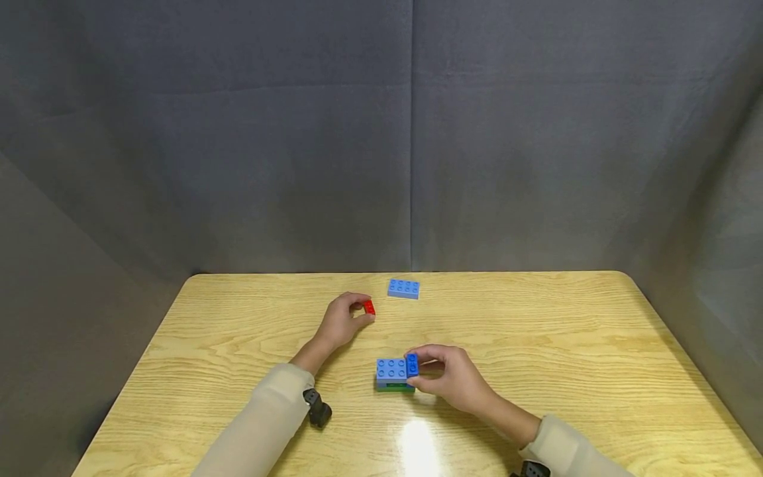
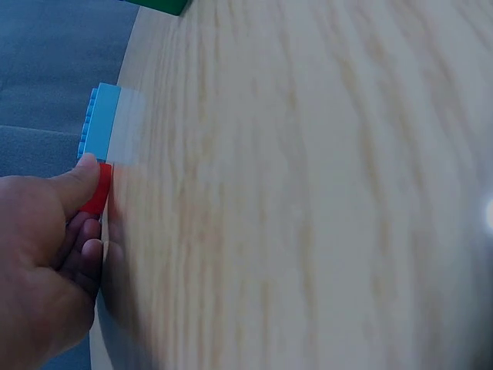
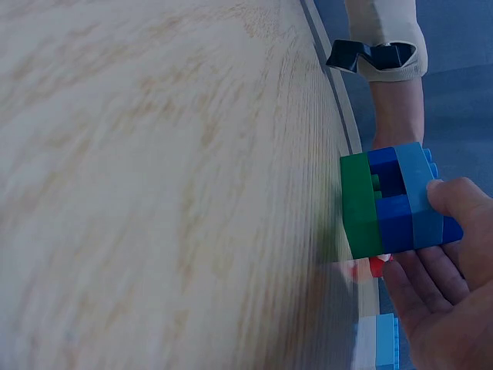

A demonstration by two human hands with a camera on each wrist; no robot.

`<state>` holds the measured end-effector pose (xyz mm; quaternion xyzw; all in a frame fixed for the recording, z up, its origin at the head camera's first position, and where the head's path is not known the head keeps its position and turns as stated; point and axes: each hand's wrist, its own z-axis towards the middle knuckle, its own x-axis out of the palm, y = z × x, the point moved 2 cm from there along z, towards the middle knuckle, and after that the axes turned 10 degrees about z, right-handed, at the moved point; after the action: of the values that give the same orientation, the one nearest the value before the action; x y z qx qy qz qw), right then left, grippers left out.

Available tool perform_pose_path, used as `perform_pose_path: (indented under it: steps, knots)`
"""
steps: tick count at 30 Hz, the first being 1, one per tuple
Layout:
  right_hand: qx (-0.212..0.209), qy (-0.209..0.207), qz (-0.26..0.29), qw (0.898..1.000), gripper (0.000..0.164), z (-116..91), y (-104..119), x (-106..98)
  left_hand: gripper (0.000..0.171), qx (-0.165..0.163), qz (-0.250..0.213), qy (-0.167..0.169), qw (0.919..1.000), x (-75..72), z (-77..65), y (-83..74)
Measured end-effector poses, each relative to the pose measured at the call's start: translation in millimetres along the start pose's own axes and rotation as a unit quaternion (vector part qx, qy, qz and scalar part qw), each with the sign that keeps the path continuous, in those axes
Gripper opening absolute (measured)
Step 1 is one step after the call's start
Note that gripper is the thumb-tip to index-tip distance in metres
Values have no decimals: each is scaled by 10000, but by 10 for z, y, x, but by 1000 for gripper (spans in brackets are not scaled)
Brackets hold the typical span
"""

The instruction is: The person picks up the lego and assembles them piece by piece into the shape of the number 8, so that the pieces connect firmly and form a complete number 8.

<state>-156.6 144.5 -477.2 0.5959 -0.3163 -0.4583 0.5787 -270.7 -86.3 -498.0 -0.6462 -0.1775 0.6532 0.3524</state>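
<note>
My left hand [image 1: 341, 322] pinches a small red brick [image 1: 369, 307] between thumb and fingers, low over the back of the table. Just right of it lies a light blue brick [image 1: 404, 288] with two rows of studs. Nearer to me stands a stack of bricks, with a green brick [image 3: 359, 206] at the bottom, dark blue bricks [image 3: 395, 223] with a gap between them, and a light blue brick [image 1: 391, 370] above. At the stack's right end my right hand [image 1: 457, 381] grips a small dark blue brick [image 1: 412, 365], which sits on the light blue one.
The wooden table [image 1: 566, 331] has rounded back corners and ends at a grey curtain [image 1: 507, 165]. Black wrist cameras are strapped at both sleeves, the left one [image 1: 318, 409] close over the table.
</note>
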Motion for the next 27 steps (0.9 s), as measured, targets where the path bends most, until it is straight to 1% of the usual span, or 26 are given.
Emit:
perform_pose_path:
  steps: [9, 16, 21, 23, 27]
  knots:
    - [-21, -7, -4, 10000, 30, 1, -13, -1, 36, -16, -31, 21, 10000, -16, -15, 3]
    - [6, -6, -33, 10000, 31, 6, -16, -1, 36, 0, -8, 222, 9998, -34, -52, -15]
    - [59, -12, -23, 10000, 30, 0, -16, -5, 34, 187, -157, 305, 9992, -87, -114, -69]
    - [73, -12, -31, 10000, 31, -2, -16, -7, 33, 372, -222, 362, 9984, -117, -143, -86]
    - [72, -22, -52, 10000, 31, 1, -14, -7, 33, 636, -333, 594, 9957, -174, -199, -97]
